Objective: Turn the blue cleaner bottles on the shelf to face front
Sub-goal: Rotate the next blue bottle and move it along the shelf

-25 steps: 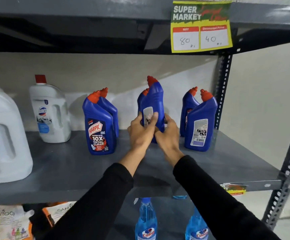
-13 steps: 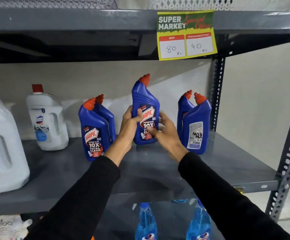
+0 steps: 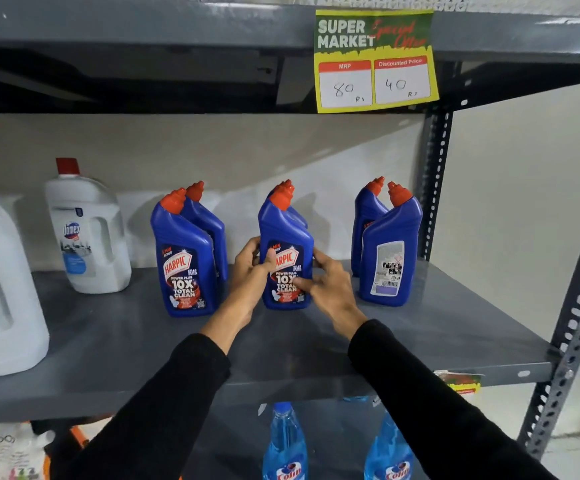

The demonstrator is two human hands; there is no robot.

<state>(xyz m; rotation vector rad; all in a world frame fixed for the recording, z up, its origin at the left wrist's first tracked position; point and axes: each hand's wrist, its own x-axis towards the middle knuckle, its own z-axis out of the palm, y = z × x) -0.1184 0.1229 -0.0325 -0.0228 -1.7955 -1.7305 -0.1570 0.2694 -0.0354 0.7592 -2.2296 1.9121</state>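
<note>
The grey shelf (image 3: 108, 341) carries the middle blue bottle (image 3: 286, 233) upright at its centre, label to the front. The left blue bottle (image 3: 184, 265) at its nine o'clock also faces front, while the right blue bottle (image 3: 390, 258) at three o'clock shows its back label. The left hand (image 3: 250, 271) wraps the middle bottle's nine o'clock side, thumb on the label, and the right hand (image 3: 330, 285) grips its three o'clock side, thumb across the lower label.

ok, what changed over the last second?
The middle Harpic bottle, held up with its back label out, was turned front-out and lowered onto the shelf. The left hand and right hand still grip it. Unchanged: the left Harpic bottle faces front, the right Harpic bottle shows its back label.
</note>
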